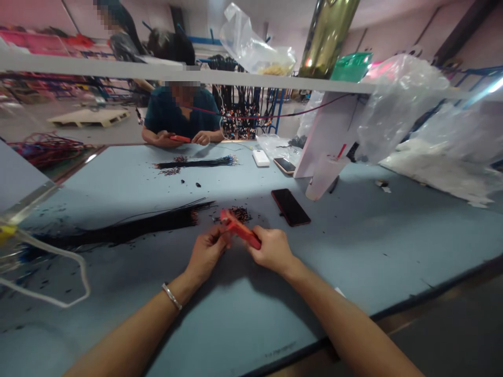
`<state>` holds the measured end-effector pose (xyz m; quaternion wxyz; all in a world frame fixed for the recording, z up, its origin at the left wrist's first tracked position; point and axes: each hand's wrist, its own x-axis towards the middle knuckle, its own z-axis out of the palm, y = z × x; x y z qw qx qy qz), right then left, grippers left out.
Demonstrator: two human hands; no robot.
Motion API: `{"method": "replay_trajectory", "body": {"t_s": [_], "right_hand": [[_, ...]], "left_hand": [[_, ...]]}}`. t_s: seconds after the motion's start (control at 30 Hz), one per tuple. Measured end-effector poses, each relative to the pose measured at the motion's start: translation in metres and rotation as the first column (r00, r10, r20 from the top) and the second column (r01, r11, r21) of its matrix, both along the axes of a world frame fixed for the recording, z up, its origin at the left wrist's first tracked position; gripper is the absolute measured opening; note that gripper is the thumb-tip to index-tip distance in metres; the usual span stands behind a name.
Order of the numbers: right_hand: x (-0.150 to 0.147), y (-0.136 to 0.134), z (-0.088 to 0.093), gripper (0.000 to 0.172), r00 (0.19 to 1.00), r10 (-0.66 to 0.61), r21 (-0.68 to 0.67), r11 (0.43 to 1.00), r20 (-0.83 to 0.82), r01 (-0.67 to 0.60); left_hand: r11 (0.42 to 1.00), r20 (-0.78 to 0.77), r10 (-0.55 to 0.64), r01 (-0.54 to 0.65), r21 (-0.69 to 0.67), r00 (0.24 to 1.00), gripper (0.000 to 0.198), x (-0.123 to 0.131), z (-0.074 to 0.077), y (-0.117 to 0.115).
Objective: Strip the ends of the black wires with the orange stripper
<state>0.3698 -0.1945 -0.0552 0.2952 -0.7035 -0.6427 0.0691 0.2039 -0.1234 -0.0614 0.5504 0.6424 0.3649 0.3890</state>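
Observation:
My right hand (273, 250) is closed round the handles of a red pliers-like tool (242, 230), held tilted above the table with its head toward the upper left. My left hand (207, 252) pinches thumb and fingers together right beside the tool's head; whatever lies between the fingertips is too small and blurred to make out. Just behind the tool is a small heap of dark bits with orange ends (240, 213). To the left lies a long bundle of black wires (149, 225), its orange-tipped ends pointing toward my hands.
Across the table (393, 251) a person (183, 112) holds a similar red tool, near another wire bundle (196, 163). Right of my hands lie a dark phone (291, 207) and a plastic cup with a straw (326, 175). A shelf (251, 78) spans above; a white cable loop (84, 272) is left.

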Motion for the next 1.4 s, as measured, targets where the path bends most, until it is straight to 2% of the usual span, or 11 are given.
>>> {"method": "replay_trajectory", "body": {"t_s": [0.07,0.13,0.2,0.23,0.3,0.53,0.67,0.8,0.93,1.2,1.4], "right_hand": [[0.006,-0.004,0.003,0.022,0.935,0.007,-0.012,1.0,-0.355,-0.012],[0.013,-0.008,0.005,0.022,0.687,0.089,0.003,0.992,-0.721,-0.126],[0.02,-0.012,0.005,0.021,0.402,0.12,0.043,0.98,-0.908,-0.197],[0.023,-0.014,0.005,0.022,0.302,0.108,0.043,0.976,-0.947,-0.214],[0.026,-0.016,0.002,0.025,0.177,0.065,0.021,0.971,-0.982,-0.24],[0.02,-0.019,-0.004,0.026,-0.073,-0.036,-0.005,0.924,-0.997,-0.382],[0.018,-0.024,-0.002,0.027,-0.135,-0.073,0.005,0.863,-0.988,-0.506],[0.016,-0.026,-0.005,0.027,-0.107,-0.074,0.002,0.813,-0.992,-0.583],[0.014,-0.027,-0.007,0.027,-0.076,-0.043,0.012,0.794,-0.996,-0.607],[0.015,-0.029,-0.003,0.029,-0.011,-0.028,-0.014,0.772,-1.0,-0.636],[0.015,-0.029,-0.001,0.03,0.001,-0.02,-0.016,0.754,-1.0,-0.657]], "left_hand": [[0.983,-0.049,0.102,-0.093,0.156,0.994,0.025,-0.002,0.003,0.0],[0.948,-0.072,0.202,-0.176,0.266,0.977,0.02,-0.004,0.005,0.002],[0.915,-0.092,0.271,-0.226,0.335,0.958,0.02,-0.006,0.005,0.005],[0.903,-0.105,0.292,-0.238,0.358,0.951,0.02,-0.006,0.004,0.007],[0.892,-0.136,0.308,-0.236,0.385,0.942,0.021,-0.007,0.003,0.009],[0.919,-0.235,0.268,-0.175,0.354,0.934,0.02,-0.007,0.001,0.01],[0.932,-0.24,0.241,-0.155,0.328,0.94,0.018,-0.007,0.001,0.011],[0.939,-0.174,0.188,-0.125,0.32,0.967,0.018,-0.006,-0.001,0.01],[0.928,-0.144,0.168,-0.107,0.356,0.975,0.02,-0.004,-0.002,0.008],[0.923,-0.228,0.176,-0.08,0.376,0.957,0.018,-0.006,0.0,0.009],[0.905,-0.19,0.156,-0.064,0.42,0.969,0.018,-0.005,0.001,0.007]]}}
